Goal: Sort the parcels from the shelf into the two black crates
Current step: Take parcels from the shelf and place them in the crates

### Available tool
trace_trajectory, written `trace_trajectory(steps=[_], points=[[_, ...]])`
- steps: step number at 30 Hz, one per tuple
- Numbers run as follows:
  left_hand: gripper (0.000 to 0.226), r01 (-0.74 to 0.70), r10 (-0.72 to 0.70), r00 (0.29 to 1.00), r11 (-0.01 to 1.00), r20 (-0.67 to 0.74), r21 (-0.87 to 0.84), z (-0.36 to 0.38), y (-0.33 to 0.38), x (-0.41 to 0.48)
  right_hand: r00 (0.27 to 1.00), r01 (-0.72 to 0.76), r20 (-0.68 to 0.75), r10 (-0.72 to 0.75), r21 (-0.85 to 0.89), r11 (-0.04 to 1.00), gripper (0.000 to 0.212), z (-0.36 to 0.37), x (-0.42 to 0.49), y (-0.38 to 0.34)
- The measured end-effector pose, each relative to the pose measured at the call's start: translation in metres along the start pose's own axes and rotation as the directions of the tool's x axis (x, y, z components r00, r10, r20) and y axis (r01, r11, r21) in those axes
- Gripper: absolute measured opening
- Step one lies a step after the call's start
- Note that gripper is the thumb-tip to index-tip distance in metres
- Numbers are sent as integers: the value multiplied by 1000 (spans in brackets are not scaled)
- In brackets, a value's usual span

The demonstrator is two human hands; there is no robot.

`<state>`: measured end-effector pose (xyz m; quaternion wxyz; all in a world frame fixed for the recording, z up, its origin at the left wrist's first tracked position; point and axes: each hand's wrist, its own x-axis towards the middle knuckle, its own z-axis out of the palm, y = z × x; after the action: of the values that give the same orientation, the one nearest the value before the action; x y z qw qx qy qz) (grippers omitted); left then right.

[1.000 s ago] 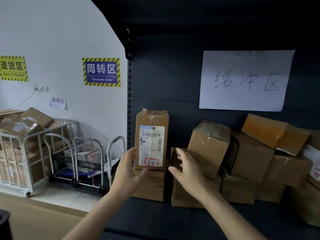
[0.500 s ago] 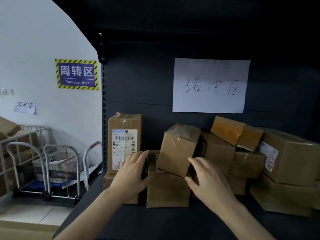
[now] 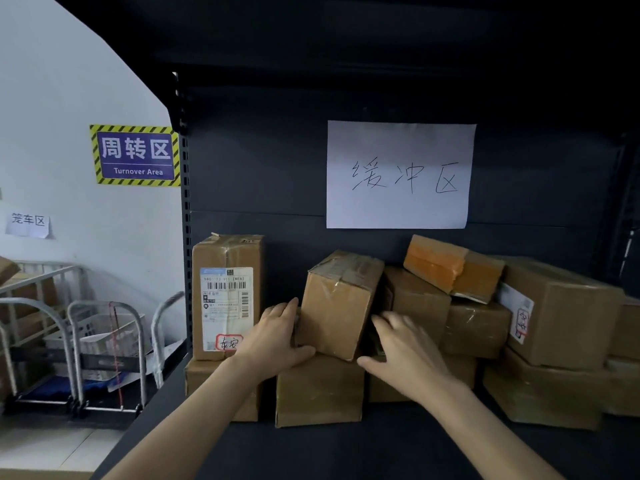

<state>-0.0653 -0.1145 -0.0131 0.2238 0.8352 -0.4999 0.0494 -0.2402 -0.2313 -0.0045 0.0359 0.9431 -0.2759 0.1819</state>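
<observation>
Several brown cardboard parcels are piled on the dark shelf point(image 3: 346, 452). A small tilted parcel point(image 3: 337, 306) leans on a lower parcel point(image 3: 318, 393) in the middle. My left hand point(image 3: 277, 337) presses its left face, thumb along the bottom edge. My right hand point(image 3: 405, 355) is spread just beside its right lower corner, blurred. A tall labelled parcel point(image 3: 227, 296) stands upright at the left end. An orange-taped parcel point(image 3: 450, 268) lies on top of the pile to the right. The black crates are not in view.
A white paper sign point(image 3: 398, 174) hangs on the shelf's back panel. A large parcel with a side label point(image 3: 568, 313) fills the right end. Left of the shelf upright point(image 3: 187, 271) stand folded hand trolleys point(image 3: 104, 341) and a cage cart point(image 3: 27, 289) against the white wall.
Both hands left the tall labelled parcel and moved right to the tilted parcel; my left hand now rests against it and my right hand came up beside it.
</observation>
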Motion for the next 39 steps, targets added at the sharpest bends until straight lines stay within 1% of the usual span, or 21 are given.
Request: trace_trajectory(steps=[3,5,7,12,17,20,24,27,30,33,35,37,39], points=[[86,12,-8,999,994,36,-112,4,3,7,1000,-5,8,4,121,993,71,5,6,-3],[80,7,-2,1000,985,30,-170,7,6,9,1000,-26,-12,29,204,979,64,8,9,-4],[80,-3,7,1000,977,17,-214,10,8,7,998,-39,-28,47,257,966,55,10,9,-2],[84,-71,55,996,959,-68,-273,14,11,-4,995,-11,-89,45,349,937,41,16,8,3],[84,-156,111,980,943,-164,-294,8,14,-19,991,12,-126,55,477,879,36,22,2,-1],[79,-206,148,963,943,-225,-263,-2,18,-23,987,40,-154,47,515,856,37,27,1,-6],[73,-250,205,944,956,-258,-156,-16,25,-22,992,43,-125,29,541,840,40,35,0,-14],[69,-246,230,944,968,-238,-39,-18,29,-22,996,31,-87,14,496,868,40,40,-4,-15],[66,-235,240,942,971,-234,47,-14,34,-21,998,-4,-48,29,444,896,34,41,-10,-7],[63,-228,236,940,972,-248,61,-8,36,-18,996,-86,8,92,445,892,33,44,-16,9],[62,-239,247,932,969,-266,64,-5,38,-17,989,-133,2,150,470,872,37,46,-20,22],[61,-243,251,930,968,-268,62,-2,41,-16,975,-187,-15,220,474,861,45,43,-23,31],[62,-241,237,932,970,-272,21,2,41,-16,963,-217,-35,266,477,851,54,38,-23,37]])
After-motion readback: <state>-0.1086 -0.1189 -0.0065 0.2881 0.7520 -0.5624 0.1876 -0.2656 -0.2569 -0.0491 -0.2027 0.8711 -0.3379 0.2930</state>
